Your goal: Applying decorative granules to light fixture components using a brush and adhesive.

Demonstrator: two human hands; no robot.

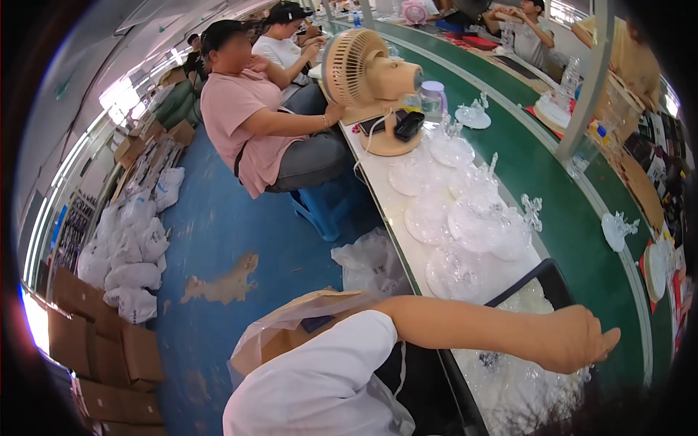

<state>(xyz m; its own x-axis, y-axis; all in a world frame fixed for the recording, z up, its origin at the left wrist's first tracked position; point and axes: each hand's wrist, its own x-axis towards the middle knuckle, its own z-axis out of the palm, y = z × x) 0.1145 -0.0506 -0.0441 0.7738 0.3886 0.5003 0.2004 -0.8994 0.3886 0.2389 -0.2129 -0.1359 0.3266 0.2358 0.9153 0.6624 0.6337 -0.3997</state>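
My left arm reaches from a white sleeve across to the right. At its end, my left hand (568, 340) is closed, its back turned up and one digit pointing right. Whatever its fingers hold, if anything, is hidden. It hangs over a black tray (547, 280) heaped with small clear plastic pieces (502, 385). My right hand does not show. Beyond the tray, several round whitish discs (454, 269) lie crowded on the white tabletop (385, 207), many with clear plastic figures on them. One clear figure (533, 211) sticks out toward the green conveyor belt.
The green conveyor belt (560, 196) runs along the table's right, carrying a disc with a figure (618, 229). A beige fan (356, 69) stands at the far end. A person in pink (247, 116) sits beyond. An open cardboard box (291, 338) lined with plastic is beside me.
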